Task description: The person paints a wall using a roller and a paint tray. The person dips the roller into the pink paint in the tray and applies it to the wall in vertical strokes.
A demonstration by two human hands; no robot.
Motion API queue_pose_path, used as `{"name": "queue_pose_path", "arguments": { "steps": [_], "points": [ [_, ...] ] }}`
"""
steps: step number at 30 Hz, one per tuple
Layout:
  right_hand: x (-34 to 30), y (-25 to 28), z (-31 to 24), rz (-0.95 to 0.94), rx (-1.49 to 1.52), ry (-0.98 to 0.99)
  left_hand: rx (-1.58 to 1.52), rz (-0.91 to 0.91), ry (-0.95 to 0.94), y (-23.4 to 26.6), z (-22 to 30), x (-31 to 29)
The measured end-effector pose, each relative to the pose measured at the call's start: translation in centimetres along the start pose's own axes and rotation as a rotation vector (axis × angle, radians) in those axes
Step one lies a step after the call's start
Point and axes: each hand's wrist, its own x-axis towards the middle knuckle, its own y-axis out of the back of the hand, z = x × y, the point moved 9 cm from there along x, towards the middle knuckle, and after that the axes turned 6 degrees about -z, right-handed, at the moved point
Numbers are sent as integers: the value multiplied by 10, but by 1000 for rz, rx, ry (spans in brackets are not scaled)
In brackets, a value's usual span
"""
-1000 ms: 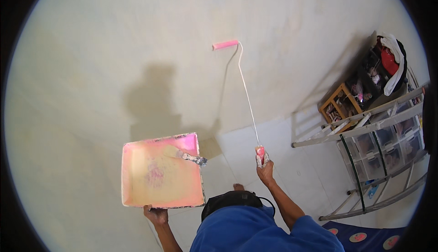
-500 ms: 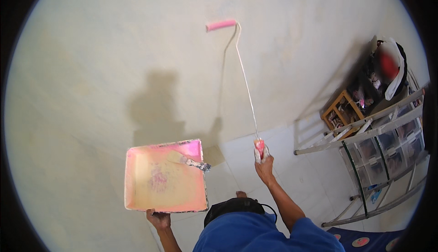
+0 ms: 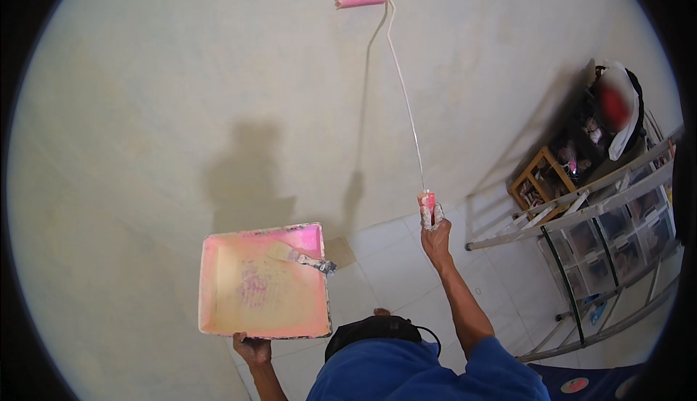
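A pink paint roller (image 3: 361, 1) rests against the pale wall (image 3: 181, 52), its long thin rod running down to a paint-smeared pink handle. My right hand (image 3: 435, 235) is closed around that handle, with white paint on the fingers. At lower left, my left hand (image 3: 252, 349) grips the near edge of a paint tray (image 3: 283, 299); its thumb and fingers are partly hidden under the rim. The tray is pink at the edges, with a cream middle. Across its right side lies a putty knife (image 3: 314, 262), its paint-caked handle sticking out over the rim.
A metal ladder (image 3: 617, 201) stands at right, in front of clear plastic drawers (image 3: 592, 237). Behind it are a wooden frame (image 3: 541, 176) and a dark heap of belongings (image 3: 613, 110). White tiles cover the floor (image 3: 396, 256). A dark blue patterned cloth (image 3: 599, 379) lies at lower right.
My right hand has moved upward and slightly right, carrying the roller higher up the wall. The tray, the putty knife and my left hand have stayed nearly still.
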Motion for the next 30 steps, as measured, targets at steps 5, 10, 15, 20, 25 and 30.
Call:
{"name": "queue_pose_path", "arguments": {
  "steps": [5,10,15,20,25,30],
  "points": [
    [-38,-14,25,5,-21,7,-16,137,-38,-15,-3,0],
    [-35,-15,10,78,103,93,32,127,-22,-10,-1,-2],
    [-13,-46,-8,-18,88,-51,24,205,-61,3,1,-5],
    [-58,-66,41,6,81,-66,17,74,-65,1,2,-3],
    [-134,-70,134,-154,-93,-260,25,239,-90,-5,4,-5],
    [-169,-56,154,-189,-166,-278,69,291,-72,-28,0,-5]
  ]
}}
